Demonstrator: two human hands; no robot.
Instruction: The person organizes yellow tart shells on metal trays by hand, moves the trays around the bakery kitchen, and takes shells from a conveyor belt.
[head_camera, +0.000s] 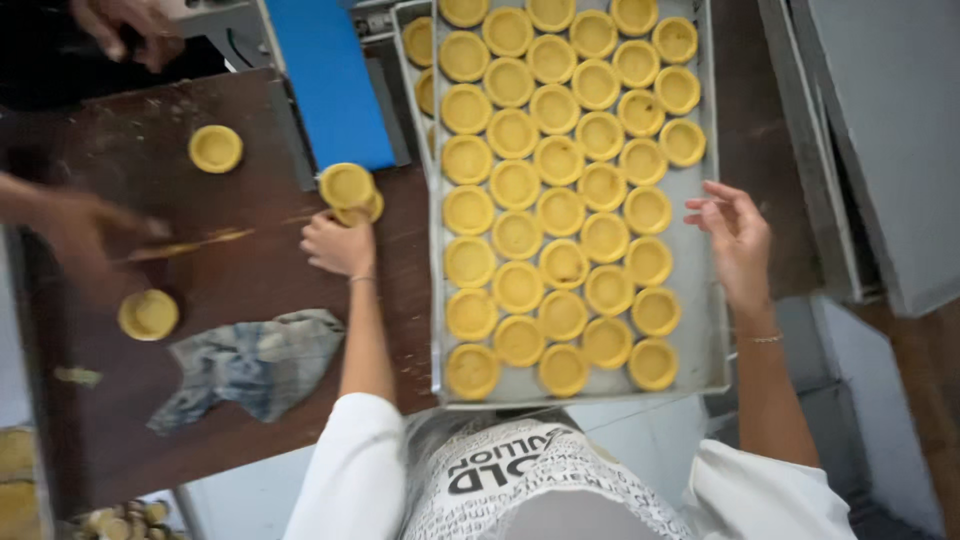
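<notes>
A grey metal tray (702, 330) lies in front of me, filled with several rows of yellow pastry tart shells (560, 212). My left hand (337, 244) reaches out over the brown table and grips a yellow tart shell (348, 187) beside the tray's left edge; a second shell seems to sit under it. My right hand (738, 240) hovers over the tray's right rim with fingers spread, holding nothing.
Another person's hand (70, 228) at the left holds a thin tool (190, 244) over the brown table (240, 290). Loose tart shells (215, 148) (148, 314) lie there, with a crumpled grey cloth (252, 362). A blue panel (330, 80) stands behind; another hand (125, 25) is top left.
</notes>
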